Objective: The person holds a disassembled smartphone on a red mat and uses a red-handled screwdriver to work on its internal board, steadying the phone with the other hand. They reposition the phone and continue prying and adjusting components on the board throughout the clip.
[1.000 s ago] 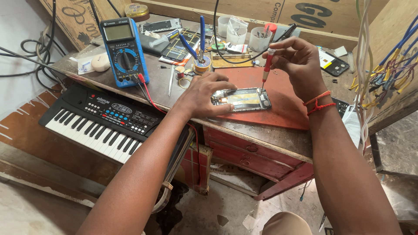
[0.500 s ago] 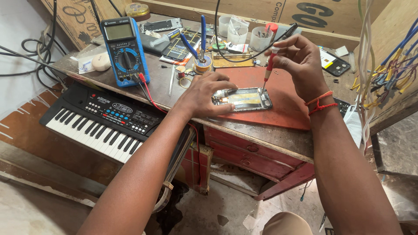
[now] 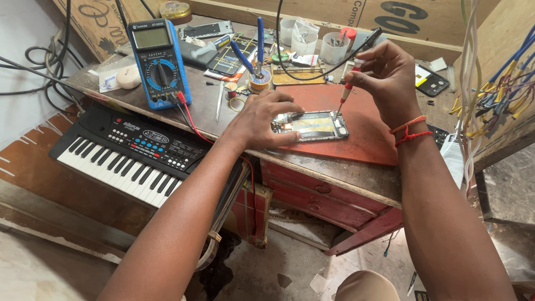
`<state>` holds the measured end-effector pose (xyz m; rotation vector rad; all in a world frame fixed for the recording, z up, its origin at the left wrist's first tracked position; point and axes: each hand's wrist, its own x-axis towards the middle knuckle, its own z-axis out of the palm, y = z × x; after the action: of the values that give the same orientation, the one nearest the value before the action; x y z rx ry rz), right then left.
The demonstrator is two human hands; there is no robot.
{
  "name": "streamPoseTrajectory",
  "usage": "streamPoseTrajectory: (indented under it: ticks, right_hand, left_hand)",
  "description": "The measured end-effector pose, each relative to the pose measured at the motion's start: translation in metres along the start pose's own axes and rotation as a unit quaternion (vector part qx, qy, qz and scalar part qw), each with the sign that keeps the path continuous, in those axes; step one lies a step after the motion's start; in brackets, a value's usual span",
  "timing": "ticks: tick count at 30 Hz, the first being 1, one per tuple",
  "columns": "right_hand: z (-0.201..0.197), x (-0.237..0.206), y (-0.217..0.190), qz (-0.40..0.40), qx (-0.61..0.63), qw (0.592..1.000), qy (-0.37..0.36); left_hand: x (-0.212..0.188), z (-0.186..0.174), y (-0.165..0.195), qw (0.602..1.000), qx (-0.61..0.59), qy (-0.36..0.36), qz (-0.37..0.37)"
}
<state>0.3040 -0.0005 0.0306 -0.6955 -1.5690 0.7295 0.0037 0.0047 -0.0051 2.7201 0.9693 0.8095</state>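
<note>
Two hands are working as before: my left hand (image 3: 262, 120) is still pressing spread fingers on the one opened phone (image 3: 312, 125), lying on the red mat (image 3: 362, 139). At 1 o'clock from it, my right hand (image 3: 387, 78) keeps pinching one red-handled screwdriver (image 3: 344, 95), now held slightly steeper. One blue multimeter (image 3: 159, 61) is standing at 10 o'clock.

Phone (image 3: 312, 125): glossy opened back, metal frame. Mat (image 3: 362, 134) under it: matt red, rubbery, scuffed. Screwdriver (image 3: 344, 96): thin metal shaft, red plastic grip. Bench (image 3: 334, 175): rough worn wood, chipped red paint. Meter (image 3: 159, 61) at 10 o'clock: blue plastic. Keyboard (image 3: 134, 159) at 8 o'clock: glossy black plastic.
</note>
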Motion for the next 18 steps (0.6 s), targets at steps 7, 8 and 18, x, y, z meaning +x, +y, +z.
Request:
streamPoseTrajectory:
  ticks: [7, 8, 18]
  right_hand:
    - [-0.0042, 0.0001, 0.0014, 0.043, 0.048, 0.998, 0.001]
    - [-0.0050, -0.0002, 0.0010, 0.051, 0.061, 0.997, -0.005]
    - [-0.0014, 0.0006, -0.0022, 0.048, 0.014, 0.999, 0.007]
  left_hand:
    - [-0.0006, -0.0015, 0.0000, 1.000, -0.005, 0.002, 0.006]
    - [-0.0009, -0.0016, 0.0002, 1.000, -0.005, 0.003, 0.007]
    - [-0.0011, -0.0024, 0.0012, 1.000, -0.007, 0.003, 0.008]
